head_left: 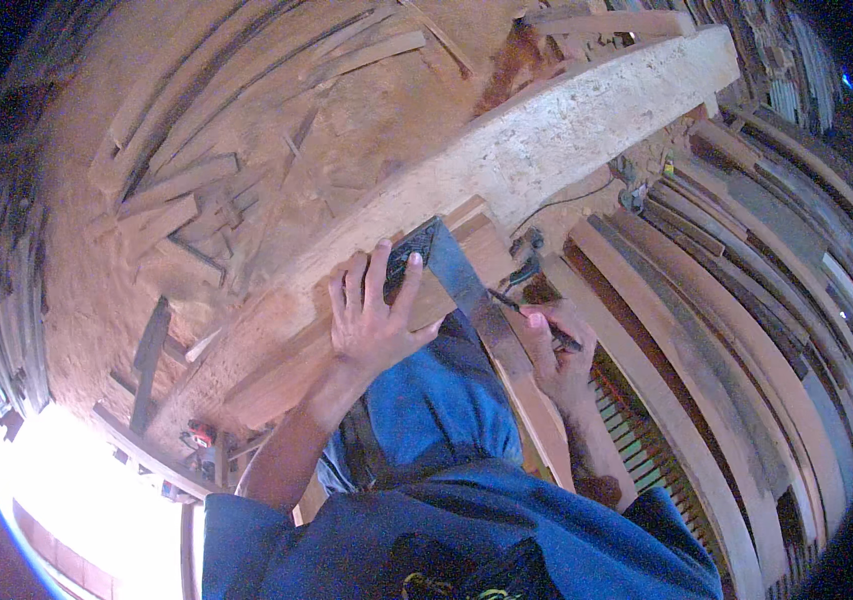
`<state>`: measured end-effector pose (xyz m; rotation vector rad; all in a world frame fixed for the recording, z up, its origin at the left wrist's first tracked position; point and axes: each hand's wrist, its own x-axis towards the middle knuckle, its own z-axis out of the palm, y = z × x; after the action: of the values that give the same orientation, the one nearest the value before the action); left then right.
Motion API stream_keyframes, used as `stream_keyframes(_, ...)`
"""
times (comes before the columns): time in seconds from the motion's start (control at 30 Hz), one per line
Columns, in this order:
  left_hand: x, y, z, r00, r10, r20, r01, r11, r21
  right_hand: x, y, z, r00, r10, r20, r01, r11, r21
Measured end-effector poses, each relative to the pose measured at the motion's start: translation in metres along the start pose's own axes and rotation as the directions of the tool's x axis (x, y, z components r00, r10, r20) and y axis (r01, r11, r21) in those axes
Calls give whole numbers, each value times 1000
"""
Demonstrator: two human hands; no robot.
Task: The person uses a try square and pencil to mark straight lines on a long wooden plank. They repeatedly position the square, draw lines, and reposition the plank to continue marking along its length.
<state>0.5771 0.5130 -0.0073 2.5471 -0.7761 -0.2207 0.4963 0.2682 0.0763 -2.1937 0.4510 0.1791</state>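
I list: left hand (376, 322), splayed yet clamped on a try square (458, 272), presumably steadying it across pale timber (489, 248). Right hand (558, 358), closed round a dark pencil-like marker (508, 301), tip near the blade, seemingly using its edge.

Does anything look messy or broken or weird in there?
Mostly just messy: beyond the beam, wood scraps lie scattered at odd angles on the dusty floor, not side by side like the boards on the right. The beam's pale top looks rough and blotchy. Nothing looks wrong with the square in the left grip.
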Motion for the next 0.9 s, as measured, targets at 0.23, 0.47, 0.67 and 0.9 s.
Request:
stream_keyframes(0.23,3,0,-5,1000,19,16,-19,1000,18,11,32,18,965,256,66,-256,967,-5)
stream_keyframes(0.47,18,18,-9,985,-59,160,56,998,23,23,22,36,824,492,282,-544,827,144)
stream_keyframes(0.67,32,22,0,986,-27,167,26,1000,10,35,23,26,846,513,144,-526,848,68)
stream_keyframes(0.9,32,22,5,996,-6,83,5,1000,15,37,21,29,822,561,100,-569,816,100)
